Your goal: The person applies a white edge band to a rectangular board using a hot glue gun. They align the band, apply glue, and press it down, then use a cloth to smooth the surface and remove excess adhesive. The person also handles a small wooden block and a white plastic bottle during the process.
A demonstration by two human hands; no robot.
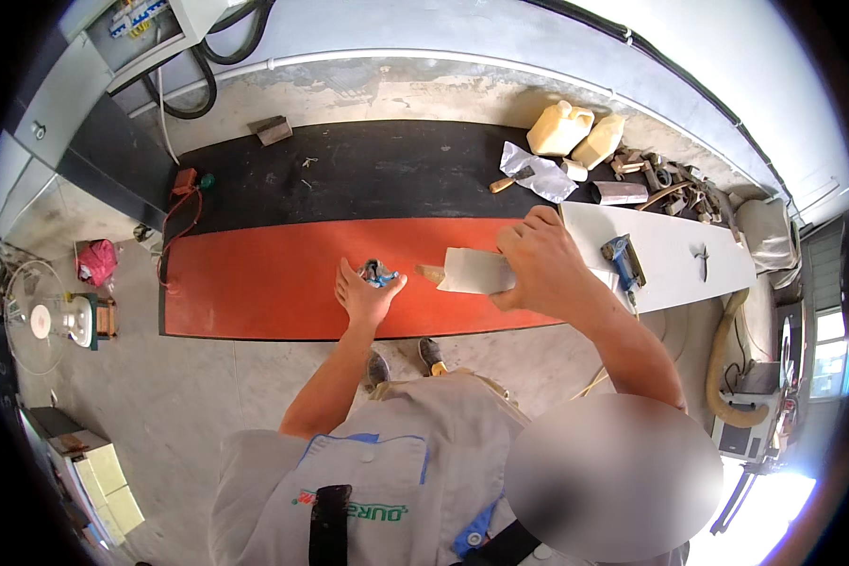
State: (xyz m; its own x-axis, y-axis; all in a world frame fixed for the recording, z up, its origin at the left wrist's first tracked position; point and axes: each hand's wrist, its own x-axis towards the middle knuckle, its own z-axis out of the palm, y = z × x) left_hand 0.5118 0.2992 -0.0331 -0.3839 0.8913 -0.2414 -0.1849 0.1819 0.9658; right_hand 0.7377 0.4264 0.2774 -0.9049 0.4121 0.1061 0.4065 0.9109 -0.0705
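Observation:
My left hand (360,297) is curled over the orange-red sheet on the table, its thumb and fingers around a small blue-and-silver thing (377,274) whose kind I cannot make out. To its right, my right hand (542,255) grips a flat, grey-beige piece (474,271) by its right end. A wood-coloured tip (431,274) sticks out from that piece's left end, towards my left hand. The two hands are apart, both above the orange-red sheet (245,274).
A blue power tool (623,262) lies on a white board (670,226) at the right. Behind it are a plastic sheet (538,174), a metal cylinder (620,193), yellowish jugs (561,127) and a scrap heap (693,193). A fan (42,321) stands at the left.

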